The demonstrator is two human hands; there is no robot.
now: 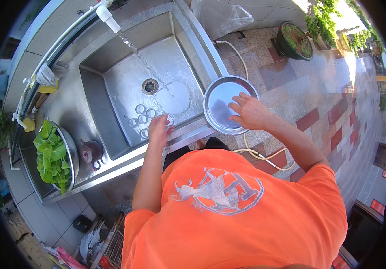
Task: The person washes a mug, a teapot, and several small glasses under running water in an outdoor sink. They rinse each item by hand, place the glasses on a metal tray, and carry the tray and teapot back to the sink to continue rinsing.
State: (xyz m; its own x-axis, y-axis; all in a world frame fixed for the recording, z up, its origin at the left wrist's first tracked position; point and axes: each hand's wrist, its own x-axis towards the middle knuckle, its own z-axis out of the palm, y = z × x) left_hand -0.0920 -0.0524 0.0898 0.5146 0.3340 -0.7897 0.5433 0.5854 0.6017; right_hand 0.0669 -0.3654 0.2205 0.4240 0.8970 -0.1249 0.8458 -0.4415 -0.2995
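Note:
My left hand (pixel 160 129) is at the near edge of the stainless-steel sink (pixel 115 104), its fingers closed on a small clear glass cup (pixel 169 121). Several similar small cups (pixel 142 119) stand on the sink floor just beyond and left of it. Over the right end of the sink's rim sits a round metal tray (pixel 209 116); my right hand (pixel 249 112) is above its right side, fingers spread and slightly bent. I see nothing held in it. Water runs from a white plastic tap (pixel 107 18) into the sink near the drain (pixel 150 86).
Left of the basin, a metal bowl (pixel 73 151) of leafy greens (pixel 50 151) and a brown teapot (pixel 92 150) stand on the steel counter. A pale hose (pixel 240 55) lies on the tiled floor at right, and a potted plant (pixel 295 40) stands beyond it.

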